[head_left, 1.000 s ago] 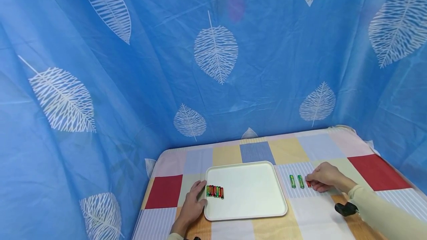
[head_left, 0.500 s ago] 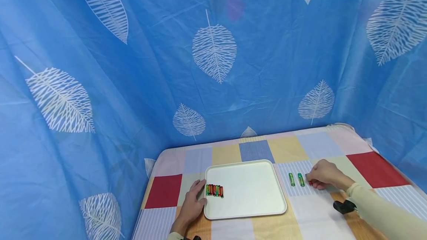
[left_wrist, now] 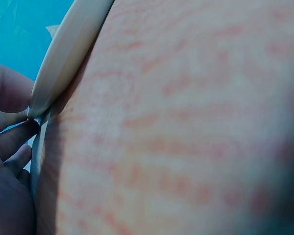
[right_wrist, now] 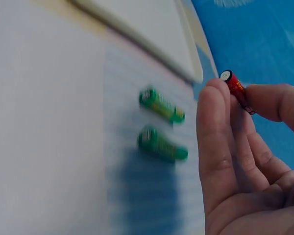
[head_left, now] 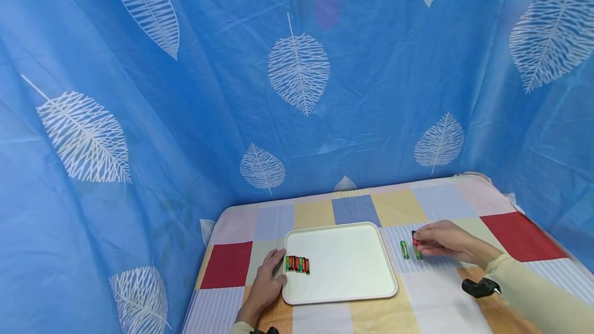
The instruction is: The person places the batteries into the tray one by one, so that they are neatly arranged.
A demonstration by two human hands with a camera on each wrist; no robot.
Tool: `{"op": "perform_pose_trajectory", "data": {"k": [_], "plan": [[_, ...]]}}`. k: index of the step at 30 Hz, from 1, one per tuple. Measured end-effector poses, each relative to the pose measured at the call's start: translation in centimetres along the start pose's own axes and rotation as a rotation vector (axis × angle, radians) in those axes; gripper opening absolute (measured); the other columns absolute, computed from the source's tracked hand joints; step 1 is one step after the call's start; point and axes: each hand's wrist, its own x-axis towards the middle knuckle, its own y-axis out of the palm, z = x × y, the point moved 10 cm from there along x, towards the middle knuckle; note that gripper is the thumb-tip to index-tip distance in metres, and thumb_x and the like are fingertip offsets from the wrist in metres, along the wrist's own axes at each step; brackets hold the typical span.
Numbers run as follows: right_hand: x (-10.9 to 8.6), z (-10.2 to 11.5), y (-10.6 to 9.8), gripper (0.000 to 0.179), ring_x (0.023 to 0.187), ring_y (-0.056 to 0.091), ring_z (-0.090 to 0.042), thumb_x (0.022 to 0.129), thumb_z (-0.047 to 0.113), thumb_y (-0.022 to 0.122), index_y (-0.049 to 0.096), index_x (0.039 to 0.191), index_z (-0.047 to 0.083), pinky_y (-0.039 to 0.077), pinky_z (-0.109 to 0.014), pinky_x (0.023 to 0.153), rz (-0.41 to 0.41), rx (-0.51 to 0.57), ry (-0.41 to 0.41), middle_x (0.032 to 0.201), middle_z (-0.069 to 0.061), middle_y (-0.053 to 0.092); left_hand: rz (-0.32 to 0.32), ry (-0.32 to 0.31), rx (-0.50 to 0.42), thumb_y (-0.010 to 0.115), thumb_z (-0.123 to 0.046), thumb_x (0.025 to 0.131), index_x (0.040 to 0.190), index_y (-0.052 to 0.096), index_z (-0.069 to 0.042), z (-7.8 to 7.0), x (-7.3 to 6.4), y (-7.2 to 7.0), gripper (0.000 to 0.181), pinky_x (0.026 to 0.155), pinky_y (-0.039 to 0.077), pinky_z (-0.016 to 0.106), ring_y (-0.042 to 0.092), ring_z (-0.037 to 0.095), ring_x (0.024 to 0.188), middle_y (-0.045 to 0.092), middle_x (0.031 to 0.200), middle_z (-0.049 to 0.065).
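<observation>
My right hand (head_left: 443, 241) pinches a red battery (right_wrist: 239, 92) between thumb and fingertips, raised over the tablecloth to the right of the tray. Below it two green batteries (right_wrist: 161, 105) lie side by side on the striped cloth; in the head view the nearer-to-hand green battery (head_left: 418, 253) is partly covered. At the left edge of the white tray (head_left: 343, 282), my left hand (head_left: 268, 281) rests with its fingers and thumb touching the rim. Just inside that edge, several red and green batteries (head_left: 297, 265) lie in a close row.
A patchwork tablecloth (head_left: 320, 321) covers the table under the tray. Behind and on both sides hangs a blue curtain (head_left: 209, 117) with white leaf prints, close to the table's far edge.
My right hand has picked the red battery up off the cloth and moved it left, over the green battery beside it. My left hand stays at the tray's edge.
</observation>
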Motion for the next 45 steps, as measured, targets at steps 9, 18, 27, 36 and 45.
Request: {"op": "perform_pose_trajectory", "data": {"k": [9,18,27,36,45], "plan": [[1.3,2.4,7.3,0.033,0.082,0.081,-0.014,0.104,0.017,0.071,0.071,0.122,-0.011,0.068,-0.032,0.079,0.127,0.025,-0.069,0.094,-0.010,0.082,0.003,-0.008,-0.010,0.065,-0.001,0.087,0.159,0.055,-0.002,0.0,0.0,0.0,0.073,0.123,0.025,0.082,0.037,0.058,0.156,0.039,0.169,0.032],[4.1,3.3,15.7,0.029,0.069,0.076,-0.009,0.099,0.011,0.075,0.074,0.113,-0.013,0.066,-0.026,0.068,0.168,0.007,-0.079,0.085,-0.009,0.080,0.005,-0.005,-0.014,0.065,-0.001,0.087,0.160,0.054,-0.002,0.1,-0.2,-0.1,0.073,0.122,0.024,0.083,0.037,0.058,0.155,0.040,0.169,0.032],[6.4,4.9,23.4,0.018,0.065,0.075,-0.011,0.095,0.008,0.078,0.079,0.104,-0.008,0.065,-0.028,0.063,0.189,-0.007,-0.118,0.078,-0.009,0.078,-0.010,0.009,-0.021,0.065,-0.002,0.087,0.159,0.055,-0.003,0.1,0.0,-0.1,0.073,0.123,0.025,0.081,0.037,0.058,0.156,0.040,0.169,0.031],[8.2,5.6,28.6,0.012,0.060,0.074,-0.010,0.093,0.005,0.079,0.081,0.097,-0.006,0.064,-0.026,0.060,0.193,-0.010,-0.115,0.073,-0.010,0.078,-0.014,-0.015,-0.009,0.067,-0.001,0.087,0.159,0.056,-0.004,0.2,0.0,-0.2,0.073,0.123,0.023,0.083,0.037,0.057,0.156,0.040,0.170,0.030],[9.7,6.8,31.1,0.007,0.055,0.071,-0.009,0.091,0.003,0.080,0.080,0.088,-0.004,0.063,-0.026,0.058,0.115,-0.054,-0.122,0.068,-0.010,0.076,-0.007,-0.026,-0.018,0.066,-0.003,0.086,0.160,0.056,-0.005,0.1,0.0,-0.1,0.074,0.123,0.023,0.083,0.038,0.056,0.156,0.040,0.170,0.029]]}}
